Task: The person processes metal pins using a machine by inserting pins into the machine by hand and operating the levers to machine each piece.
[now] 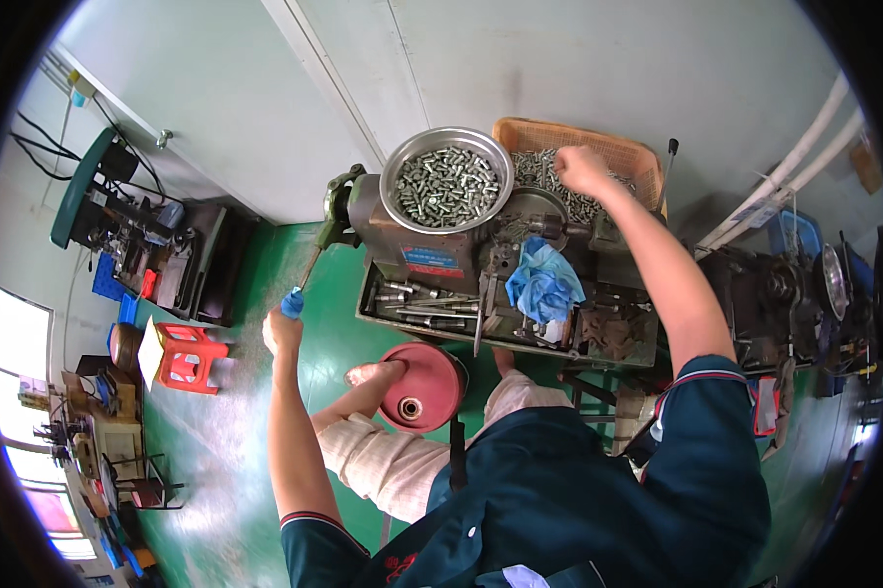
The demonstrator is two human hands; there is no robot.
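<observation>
My left hand [283,334] is wrapped round a lever handle [293,302] with blue cloth at its end, left of a small lathe-like machine [402,245]. Over the far side, my right hand [582,170] hovers with curled fingers above small metal parts [539,169] in an orange plastic basket [623,145]; what its fingers hold, if anything, is hidden. A steel bowl [391,211] heaped with short metal fittings [446,186] rests on top of the machine. Blue cloth [544,279] is bunched over the machine's middle.
Metal rods and tools [427,302] lie in the machine's tray [373,312]. Below stands a red drum [424,387], close to my leg. A red stool [192,358] and another machine [133,216] are at the left. More machinery [784,294] stands at the right.
</observation>
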